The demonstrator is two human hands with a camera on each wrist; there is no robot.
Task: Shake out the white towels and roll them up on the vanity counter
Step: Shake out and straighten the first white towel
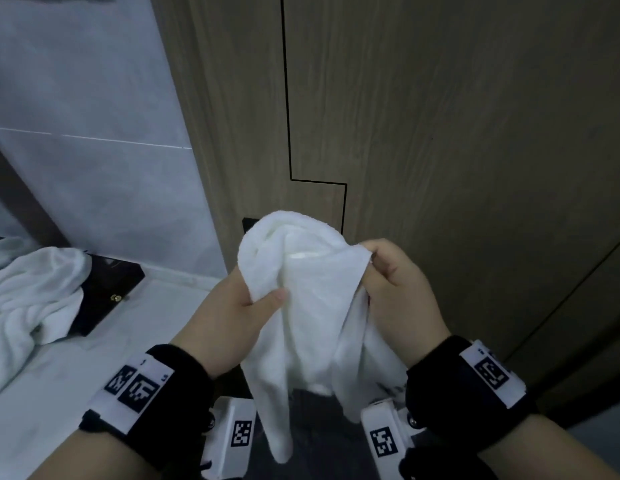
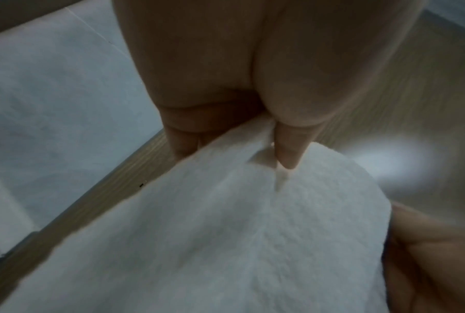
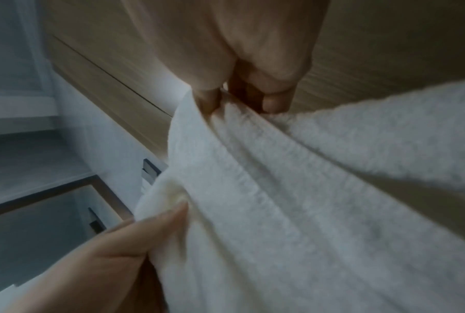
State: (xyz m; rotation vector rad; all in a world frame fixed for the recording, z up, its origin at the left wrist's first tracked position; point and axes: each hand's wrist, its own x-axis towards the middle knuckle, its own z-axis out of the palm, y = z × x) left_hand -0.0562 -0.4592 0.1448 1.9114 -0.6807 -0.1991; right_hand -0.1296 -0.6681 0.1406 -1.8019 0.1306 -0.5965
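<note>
A bunched white towel (image 1: 308, 292) hangs in the air between both hands, in front of a wooden wall. My left hand (image 1: 242, 306) grips its left side, thumb pressed on the cloth. My right hand (image 1: 395, 285) pinches its upper right edge with curled fingers. The towel's lower end dangles between my wrists. In the left wrist view my left hand (image 2: 242, 135) clamps the towel (image 2: 226, 243). In the right wrist view my right hand (image 3: 242, 101) holds gathered folds of the towel (image 3: 306, 201), while the left hand (image 3: 135, 239) holds the cloth lower left.
A second crumpled white towel (image 1: 31, 299) lies on the white vanity counter (image 1: 59, 393) at the left, partly over a dark tray (image 1: 107, 292). A grey tiled wall (image 1: 86, 133) stands behind it. Wooden panels (image 1: 440, 133) fill the space ahead and to the right.
</note>
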